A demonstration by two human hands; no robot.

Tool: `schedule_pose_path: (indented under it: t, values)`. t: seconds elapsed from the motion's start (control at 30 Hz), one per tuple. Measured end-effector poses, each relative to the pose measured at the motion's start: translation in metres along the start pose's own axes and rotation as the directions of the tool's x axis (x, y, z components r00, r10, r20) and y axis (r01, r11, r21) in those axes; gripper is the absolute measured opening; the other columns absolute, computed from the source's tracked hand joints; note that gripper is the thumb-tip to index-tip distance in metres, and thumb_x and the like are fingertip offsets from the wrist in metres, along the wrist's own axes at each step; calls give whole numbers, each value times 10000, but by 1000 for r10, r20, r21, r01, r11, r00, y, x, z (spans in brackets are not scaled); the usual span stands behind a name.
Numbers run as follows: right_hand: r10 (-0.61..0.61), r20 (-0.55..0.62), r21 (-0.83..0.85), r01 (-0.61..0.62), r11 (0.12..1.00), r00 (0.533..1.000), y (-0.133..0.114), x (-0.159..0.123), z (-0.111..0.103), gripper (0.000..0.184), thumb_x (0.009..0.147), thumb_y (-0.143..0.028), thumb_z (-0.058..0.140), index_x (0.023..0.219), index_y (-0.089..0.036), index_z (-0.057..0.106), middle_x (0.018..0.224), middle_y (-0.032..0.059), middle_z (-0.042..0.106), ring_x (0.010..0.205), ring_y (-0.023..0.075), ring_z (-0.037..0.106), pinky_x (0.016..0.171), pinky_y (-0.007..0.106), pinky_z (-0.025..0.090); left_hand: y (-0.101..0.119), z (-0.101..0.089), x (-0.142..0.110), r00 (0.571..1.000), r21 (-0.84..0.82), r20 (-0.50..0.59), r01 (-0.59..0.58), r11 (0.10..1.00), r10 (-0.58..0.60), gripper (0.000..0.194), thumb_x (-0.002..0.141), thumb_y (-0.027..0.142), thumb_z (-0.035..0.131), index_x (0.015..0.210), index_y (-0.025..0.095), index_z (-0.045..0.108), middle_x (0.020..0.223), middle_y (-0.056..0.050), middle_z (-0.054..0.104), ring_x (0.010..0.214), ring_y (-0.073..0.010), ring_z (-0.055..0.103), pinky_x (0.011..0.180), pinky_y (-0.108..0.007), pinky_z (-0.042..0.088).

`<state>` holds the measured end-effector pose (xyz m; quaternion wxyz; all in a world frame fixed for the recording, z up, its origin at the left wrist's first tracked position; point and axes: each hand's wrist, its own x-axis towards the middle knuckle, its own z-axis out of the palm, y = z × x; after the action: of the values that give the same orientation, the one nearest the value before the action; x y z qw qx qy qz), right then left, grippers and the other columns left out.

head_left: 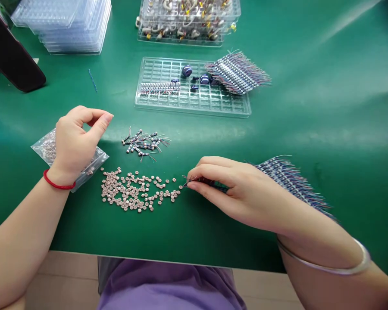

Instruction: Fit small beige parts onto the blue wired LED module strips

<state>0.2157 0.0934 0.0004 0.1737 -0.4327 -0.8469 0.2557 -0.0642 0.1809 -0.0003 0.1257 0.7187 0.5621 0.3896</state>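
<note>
My right hand (236, 189) rests on the green mat, fingers pinched on a small wired component (194, 181) at the right end of a spread of several tiny pinkish rings (132, 191). Behind that wrist lies a taped strip of blue wired components (291, 178). My left hand (74, 142), with a red band on the wrist, hovers over a small clear bag (98, 161), thumb and forefinger curled together; what they hold, if anything, is too small to see. A loose heap of wired components (144, 143) lies between the hands.
A clear compartment tray (194, 101) farther back holds a row of components, a few dark blue rings (186, 70) and a taped bundle (237, 72). Stacked clear trays (64, 26) stand far left, filled trays (187, 21) at the back, a dark object (13, 60) at left.
</note>
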Motion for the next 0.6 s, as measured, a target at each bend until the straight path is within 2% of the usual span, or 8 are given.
schedule_pose_path:
  t: [0.23, 0.6]
  values:
    - [5, 28, -2, -5, 1000, 1000, 4, 1, 1, 153, 937, -165, 473, 835, -194, 583, 765, 48, 618, 666, 167, 581, 576, 280, 436, -7, 6, 2, 1000, -52, -2, -29, 998, 29, 65, 790, 260, 731, 749, 211, 746, 698, 18, 669, 644, -124, 552, 631, -304, 448]
    - [20, 26, 8, -20, 1000, 999, 4, 2, 4, 159, 927, -180, 463, 815, -212, 571, 754, 49, 635, 664, 170, 596, 578, 278, 448, -6, 6, 3, 1000, -71, 2, -12, 997, 13, 56, 789, 256, 735, 751, 220, 755, 700, 18, 681, 658, -136, 592, 598, -306, 438]
